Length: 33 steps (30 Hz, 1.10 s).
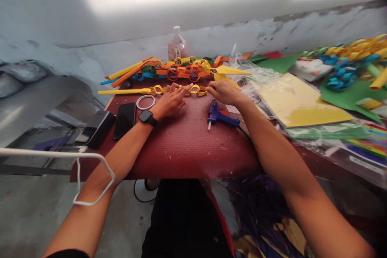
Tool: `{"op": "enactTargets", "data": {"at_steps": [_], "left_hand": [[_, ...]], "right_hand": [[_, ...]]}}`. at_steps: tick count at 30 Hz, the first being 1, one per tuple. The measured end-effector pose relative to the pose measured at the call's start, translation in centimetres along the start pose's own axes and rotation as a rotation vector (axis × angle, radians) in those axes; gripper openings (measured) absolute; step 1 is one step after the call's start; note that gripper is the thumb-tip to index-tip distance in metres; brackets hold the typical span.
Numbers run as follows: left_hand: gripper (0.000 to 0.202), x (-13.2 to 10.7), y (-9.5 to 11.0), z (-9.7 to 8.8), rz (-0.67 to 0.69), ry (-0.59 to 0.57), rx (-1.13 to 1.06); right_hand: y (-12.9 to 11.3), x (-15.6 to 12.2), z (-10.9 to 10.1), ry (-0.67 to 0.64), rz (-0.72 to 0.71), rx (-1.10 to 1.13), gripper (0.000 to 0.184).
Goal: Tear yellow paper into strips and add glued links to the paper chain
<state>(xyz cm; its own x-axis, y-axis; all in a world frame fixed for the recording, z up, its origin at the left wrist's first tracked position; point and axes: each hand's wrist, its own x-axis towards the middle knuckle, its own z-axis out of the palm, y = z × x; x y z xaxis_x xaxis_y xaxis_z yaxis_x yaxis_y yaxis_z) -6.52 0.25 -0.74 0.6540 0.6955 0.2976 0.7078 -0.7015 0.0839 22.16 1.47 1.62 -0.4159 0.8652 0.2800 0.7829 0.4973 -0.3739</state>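
Observation:
A chain of yellow paper loops point(198, 90) lies across the far part of the red table point(187, 145), joined at its left to a long yellow paper stick point(127, 92). My left hand point(172, 100), with a black watch on the wrist, rests over the middle of the chain, its fingers stretched out. At the chain's right end, my right hand point(224, 92) is closed with its fingertips against the last loop. Just below that hand lies a blue glue gun point(222, 117). A white ring point(145, 102) sits left of my left hand.
Behind are orange and yellow paper chains point(193, 71) and a plastic bottle point(177, 45). Yellow sheets point(305, 102), clear wrapping and green paper crowd the right. A black phone point(125, 121) lies at left. A white cable point(93, 156) crosses my left forearm.

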Motion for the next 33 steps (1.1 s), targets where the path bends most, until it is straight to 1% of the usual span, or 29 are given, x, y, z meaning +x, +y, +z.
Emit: {"op": "enactTargets", "data": {"at_steps": [1,3,6,8,9,11,13,16,18,20,22,24,26,28,29,31,33], "left_hand": [[0.067,-0.1,-0.1,-0.3,-0.007,0.025,-0.008],[0.060,-0.5,-0.5,-0.9,-0.016,0.092,-0.026],[0.042,-1.1,-1.4,-1.8,-0.071,0.241,-0.045],[0.034,-1.6,-2.3,-2.2,-0.131,0.323,-0.047],[0.032,-1.7,-2.7,-2.4,-0.156,0.353,-0.046],[0.030,-2.0,-3.4,-2.6,-0.192,0.407,-0.045],[0.024,-2.0,-4.0,-2.8,-0.235,0.442,-0.048],[0.019,-2.0,-4.6,-3.1,-0.308,0.495,-0.067],[0.024,-2.0,-4.9,-3.3,-0.340,0.547,-0.089],[0.027,-2.0,-5.3,-3.4,-0.366,0.589,-0.109],[0.027,-1.9,-5.7,-3.3,-0.386,0.605,-0.142],[0.024,-1.7,-6.0,-3.0,-0.394,0.615,-0.186],[0.020,-1.5,-6.2,-2.7,-0.390,0.635,-0.218],[0.017,-1.4,-6.3,-2.5,-0.371,0.663,-0.227],[0.017,-1.4,-6.3,-2.4,-0.358,0.676,-0.225],[0.016,-1.4,-6.4,-2.3,-0.338,0.696,-0.215],[0.015,-1.5,-6.3,-2.4,-0.330,0.698,-0.207]], "right_hand": [[0.0,0.0,0.0,0.013,0.008,0.005,0.029],[0.1,-0.1,-0.2,0.088,0.028,0.035,0.029],[0.4,-0.3,-0.8,0.227,0.050,0.100,0.016],[0.5,-0.7,-1.5,0.304,0.085,0.104,0.011],[0.6,-1.0,-2.0,0.345,0.116,0.094,0.012],[0.4,-2.0,-3.2,0.441,0.190,0.072,0.020],[0.2,-4.0,-4.6,0.535,0.248,0.052,0.032],[0.3,-8.4,-6.6,0.610,0.286,-0.042,0.046],[1.1,-12.0,-7.6,0.649,0.306,-0.092,0.044],[2.5,-15.7,-8.3,0.648,0.343,-0.120,0.036],[4.3,-19.1,-8.8,0.641,0.433,-0.150,0.030],[6.0,-22.0,-9.0,0.544,0.503,-0.188,0.030],[7.5,-24.4,-8.8,0.427,0.512,-0.224,0.034],[8.4,-26.1,-8.3,0.315,0.481,-0.257,0.038],[8.7,-26.7,-7.9,0.279,0.465,-0.277,0.039],[9.0,-27.6,-7.2,0.252,0.444,-0.318,0.038],[9.1,-28.0,-6.5,0.272,0.434,-0.351,0.037]]}}
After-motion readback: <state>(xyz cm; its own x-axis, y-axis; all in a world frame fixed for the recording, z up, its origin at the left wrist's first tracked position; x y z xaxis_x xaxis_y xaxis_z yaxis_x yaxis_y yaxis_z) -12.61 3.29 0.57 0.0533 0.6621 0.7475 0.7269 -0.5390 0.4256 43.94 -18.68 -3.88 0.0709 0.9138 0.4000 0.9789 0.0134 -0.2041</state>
